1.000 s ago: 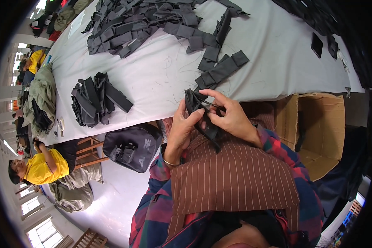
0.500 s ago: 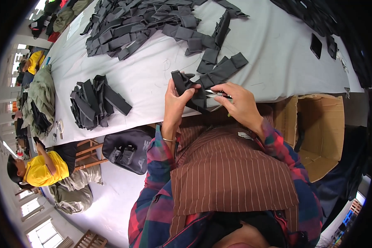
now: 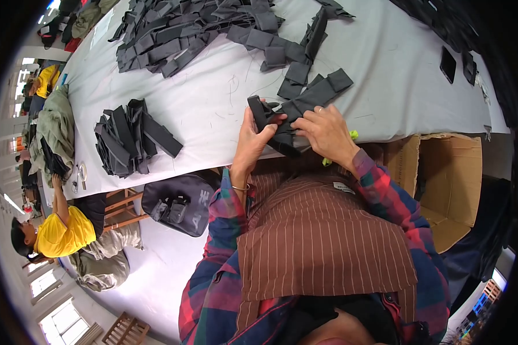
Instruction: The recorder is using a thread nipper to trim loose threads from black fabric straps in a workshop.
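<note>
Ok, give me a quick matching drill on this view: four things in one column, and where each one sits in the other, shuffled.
Things:
1. left hand
2. cardboard box
3. small stack of dark fabric pieces
4. black bag

Places:
A. open, off the table's near edge on the person's right
B. on the table, to the person's left
C. gripping a dark fabric piece at the near table edge
D. below the table edge, by a wooden stool

Pairs: 1-C, 2-A, 3-B, 4-D
</note>
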A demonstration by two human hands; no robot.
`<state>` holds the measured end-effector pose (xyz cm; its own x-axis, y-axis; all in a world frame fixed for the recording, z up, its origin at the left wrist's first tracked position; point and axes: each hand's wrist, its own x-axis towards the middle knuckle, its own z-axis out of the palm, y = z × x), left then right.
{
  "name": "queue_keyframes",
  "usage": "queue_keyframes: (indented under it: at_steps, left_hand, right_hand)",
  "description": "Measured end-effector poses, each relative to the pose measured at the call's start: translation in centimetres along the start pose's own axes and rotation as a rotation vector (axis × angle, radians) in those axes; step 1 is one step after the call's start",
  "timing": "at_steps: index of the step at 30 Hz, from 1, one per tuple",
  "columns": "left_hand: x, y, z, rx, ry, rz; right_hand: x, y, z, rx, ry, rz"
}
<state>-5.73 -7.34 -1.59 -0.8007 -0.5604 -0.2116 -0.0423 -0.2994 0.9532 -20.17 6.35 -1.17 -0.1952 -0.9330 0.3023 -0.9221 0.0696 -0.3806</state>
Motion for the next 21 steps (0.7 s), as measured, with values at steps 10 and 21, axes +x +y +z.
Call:
queue_keyframes:
  at_steps: [10, 21]
  left_hand:
    - [0.1, -0.4, -0.1, -0.014, -0.03, 0.01]
    - [0.1, 0.0, 0.0, -0.016, -0.029, -0.013]
  right_hand:
    - [1.4, 1.4, -0.2, -0.076, -0.049, -0.21]
    - [1.6, 1.7, -0.3, -0.031, -0.056, -0.228]
